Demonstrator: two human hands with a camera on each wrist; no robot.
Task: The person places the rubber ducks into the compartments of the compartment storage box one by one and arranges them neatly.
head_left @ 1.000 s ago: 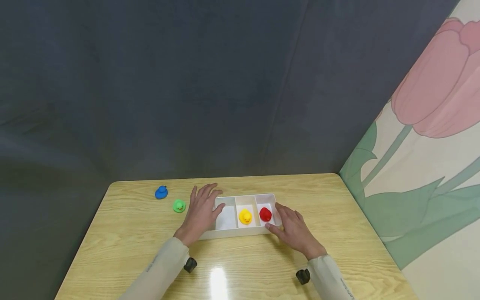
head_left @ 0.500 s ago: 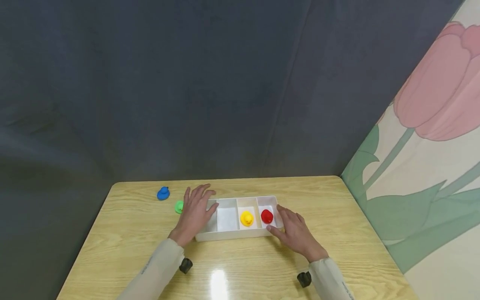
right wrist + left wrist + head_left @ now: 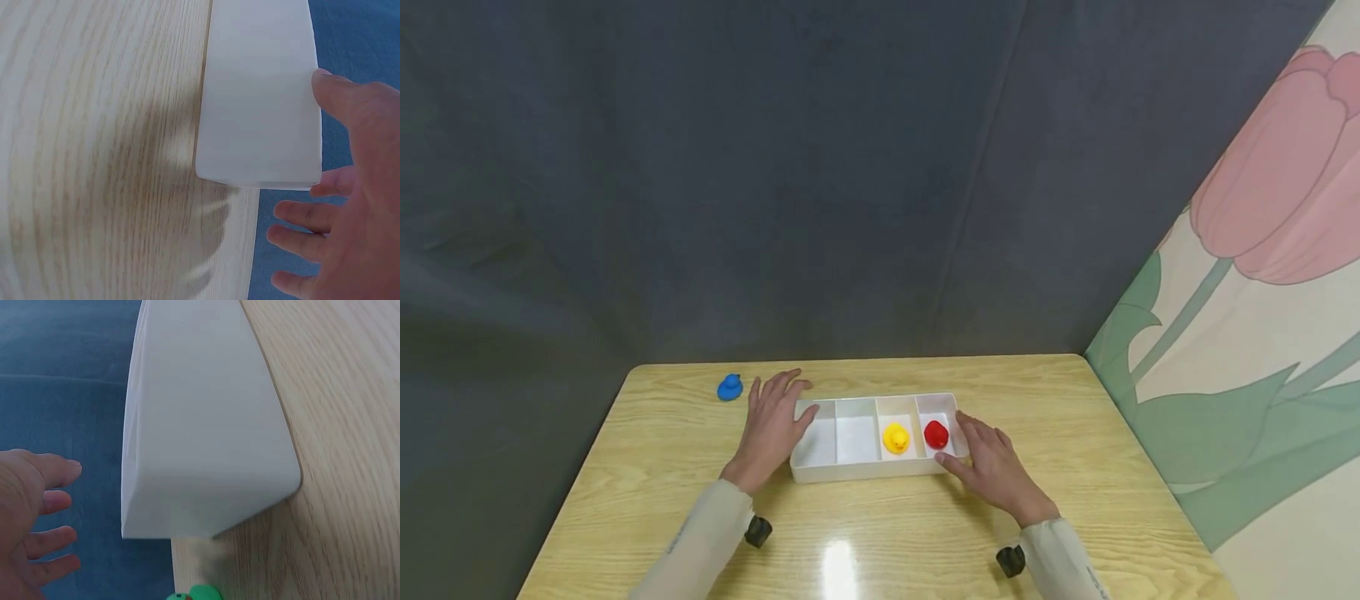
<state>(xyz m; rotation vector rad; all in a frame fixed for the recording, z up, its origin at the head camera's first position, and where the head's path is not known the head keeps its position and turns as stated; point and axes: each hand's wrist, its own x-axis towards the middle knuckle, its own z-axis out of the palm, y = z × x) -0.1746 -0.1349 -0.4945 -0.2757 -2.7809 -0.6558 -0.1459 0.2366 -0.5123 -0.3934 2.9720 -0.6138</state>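
A long white divided tray [image 3: 867,472] lies on the table. In it are a yellow rubber duck [image 3: 896,438] and, in the right-end compartment, a red rubber duck [image 3: 936,434]. My left hand [image 3: 766,433] hovers with spread fingers at the tray's left end, apart from the wall in the left wrist view. Under it the green rubber duck [image 3: 205,592] is hidden from the head view; part of it shows at the left wrist view's bottom edge. At the right end, my right hand [image 3: 994,468] has its thumb [image 3: 334,94] against the rim, the other fingers loosely extended beyond the corner.
A blue rubber duck [image 3: 730,387] sits near the table's back left edge. The wooden table [image 3: 1075,467] meets a dark curtain [image 3: 850,183] behind it. On the right stands a wall panel [image 3: 1262,433] with a tulip picture.
My left hand has moved left off the tray's left compartments and over the green duck, which it now covers in the head view. The right hand stays at the tray's right end.
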